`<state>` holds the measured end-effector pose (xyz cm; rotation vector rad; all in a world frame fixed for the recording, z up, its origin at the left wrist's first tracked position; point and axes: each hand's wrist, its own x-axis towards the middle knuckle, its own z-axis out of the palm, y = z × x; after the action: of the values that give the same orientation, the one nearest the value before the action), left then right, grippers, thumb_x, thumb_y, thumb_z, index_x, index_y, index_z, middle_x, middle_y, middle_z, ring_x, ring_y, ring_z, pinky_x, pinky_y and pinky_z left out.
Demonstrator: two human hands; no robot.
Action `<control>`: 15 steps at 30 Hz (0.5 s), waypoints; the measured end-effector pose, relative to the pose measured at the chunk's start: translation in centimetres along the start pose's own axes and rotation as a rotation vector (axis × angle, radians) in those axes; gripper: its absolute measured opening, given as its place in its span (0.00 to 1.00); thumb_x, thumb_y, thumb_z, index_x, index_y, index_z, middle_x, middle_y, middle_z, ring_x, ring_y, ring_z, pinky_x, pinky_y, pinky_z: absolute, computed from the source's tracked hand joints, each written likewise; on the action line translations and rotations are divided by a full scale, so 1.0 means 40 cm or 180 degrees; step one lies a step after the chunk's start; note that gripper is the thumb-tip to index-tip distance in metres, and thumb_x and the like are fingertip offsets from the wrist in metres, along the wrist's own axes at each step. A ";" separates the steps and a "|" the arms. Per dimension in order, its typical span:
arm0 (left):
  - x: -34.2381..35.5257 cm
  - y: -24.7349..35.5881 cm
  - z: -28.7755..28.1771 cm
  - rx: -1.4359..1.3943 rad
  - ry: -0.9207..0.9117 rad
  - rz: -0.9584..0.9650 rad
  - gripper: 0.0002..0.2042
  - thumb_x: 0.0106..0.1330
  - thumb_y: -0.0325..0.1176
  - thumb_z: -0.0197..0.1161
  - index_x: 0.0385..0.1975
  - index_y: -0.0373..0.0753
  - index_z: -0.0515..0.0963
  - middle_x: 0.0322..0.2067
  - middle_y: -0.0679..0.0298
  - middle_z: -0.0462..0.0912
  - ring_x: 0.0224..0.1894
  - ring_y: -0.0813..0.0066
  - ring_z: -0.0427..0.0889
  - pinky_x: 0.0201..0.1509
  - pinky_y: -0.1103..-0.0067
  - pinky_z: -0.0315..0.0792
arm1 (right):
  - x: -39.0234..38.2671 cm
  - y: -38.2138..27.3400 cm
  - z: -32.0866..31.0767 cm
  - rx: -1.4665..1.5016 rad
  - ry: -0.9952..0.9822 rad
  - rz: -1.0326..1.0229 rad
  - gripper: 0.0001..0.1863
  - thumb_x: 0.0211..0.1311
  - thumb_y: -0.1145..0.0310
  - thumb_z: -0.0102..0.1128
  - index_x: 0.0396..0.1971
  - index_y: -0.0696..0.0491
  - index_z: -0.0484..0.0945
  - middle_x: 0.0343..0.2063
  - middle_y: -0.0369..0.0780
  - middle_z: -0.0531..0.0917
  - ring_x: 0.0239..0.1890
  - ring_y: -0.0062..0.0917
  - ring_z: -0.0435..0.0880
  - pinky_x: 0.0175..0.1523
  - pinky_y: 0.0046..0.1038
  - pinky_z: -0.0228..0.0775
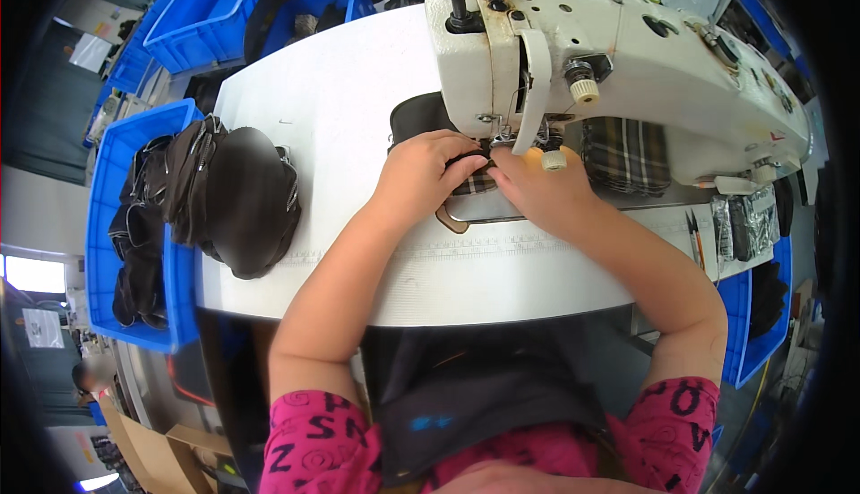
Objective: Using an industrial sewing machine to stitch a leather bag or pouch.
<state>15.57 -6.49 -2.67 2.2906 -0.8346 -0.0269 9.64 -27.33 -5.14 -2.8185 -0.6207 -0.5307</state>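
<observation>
One white sewing machine [645, 64], on a pale worktop [349, 82]. One dark fabric piece [419, 118], under the machine's needle end, with plaid cloth [475, 182] beside it. Left hand [417, 171]: thumb and fingers pinching the dark fabric piece. Right hand [551, 191]: fingers at the cloth, grip partly hidden, cannot tell. One plaid stack [627, 158], right. One dark stack [251, 198], left, beside a blue bin [103, 216].

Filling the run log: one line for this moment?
left hand: at brown plaid fabric | right hand: same fabric, near white metal sewing machine | rounded dark fabric stack: left, on white table
</observation>
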 end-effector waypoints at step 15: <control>-0.027 0.002 0.041 0.0857 0.0750 0.0748 0.16 0.57 0.23 0.65 0.46 0.45 0.82 0.37 0.66 0.79 0.41 0.64 0.79 0.41 0.68 0.79 | 0.010 -0.005 0.034 -0.0615 0.0805 -0.0458 0.09 0.55 0.69 0.68 0.33 0.47 0.75 0.26 0.29 0.79 0.26 0.27 0.82 0.29 0.29 0.73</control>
<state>14.26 -6.89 -4.11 2.3637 -1.0249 0.4777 10.29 -26.64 -6.22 -2.8263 -0.7592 -1.0059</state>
